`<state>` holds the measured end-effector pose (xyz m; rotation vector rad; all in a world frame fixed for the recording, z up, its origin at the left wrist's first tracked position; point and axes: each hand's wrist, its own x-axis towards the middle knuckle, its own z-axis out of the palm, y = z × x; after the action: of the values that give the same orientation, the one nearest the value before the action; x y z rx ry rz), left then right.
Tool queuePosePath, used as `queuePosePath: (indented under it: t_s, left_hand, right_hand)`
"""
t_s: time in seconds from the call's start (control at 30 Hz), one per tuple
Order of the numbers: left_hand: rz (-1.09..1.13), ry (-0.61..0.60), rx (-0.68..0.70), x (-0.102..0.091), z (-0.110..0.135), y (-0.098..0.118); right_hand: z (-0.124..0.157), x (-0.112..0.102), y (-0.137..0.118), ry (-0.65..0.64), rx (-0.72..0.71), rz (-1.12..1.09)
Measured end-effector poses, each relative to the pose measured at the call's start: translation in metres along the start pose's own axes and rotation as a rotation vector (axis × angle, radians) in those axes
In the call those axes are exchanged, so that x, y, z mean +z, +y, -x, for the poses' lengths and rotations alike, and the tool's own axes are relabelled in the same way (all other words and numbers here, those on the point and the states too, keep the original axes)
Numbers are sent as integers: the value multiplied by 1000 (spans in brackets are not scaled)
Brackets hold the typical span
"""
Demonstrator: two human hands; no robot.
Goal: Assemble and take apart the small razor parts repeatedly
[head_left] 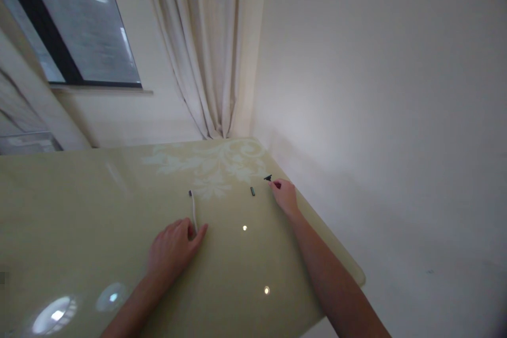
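Note:
A slim white toothbrush (194, 211) with a dark head points away from me on the left half of the table. Its near end runs in between the thumb and curled fingers of my left hand (174, 248), which is closed about it. Farther off, near the table's right edge, my right hand (284, 195) pinches a small black piece (268, 177) at its fingertips. That piece looks flat and angular, too small to name. Just left of the right hand, a small dark oblong piece (252, 191) lies flat on the table.
The glossy pale table (99, 211) has a white floral pattern and reflects several lights. Its right edge runs close along a plain wall (376, 116). Behind it hang beige curtains (206, 53) beside a dark-framed window (91, 21). A clear box (29, 142) stands behind the far left edge.

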<state>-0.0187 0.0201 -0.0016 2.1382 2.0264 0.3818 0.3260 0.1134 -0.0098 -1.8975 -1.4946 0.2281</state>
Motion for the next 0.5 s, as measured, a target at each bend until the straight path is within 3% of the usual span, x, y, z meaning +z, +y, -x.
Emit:
queuePosePath:
  t_s: [0.3, 0.5]
  left_hand:
    - [-50, -18, 28, -1, 0, 1]
    - [-35, -50, -49, -1, -2, -6]
  right_hand:
    - [3, 13, -10, -16, 39, 133]
    - [4, 2, -12, 53, 15, 109]
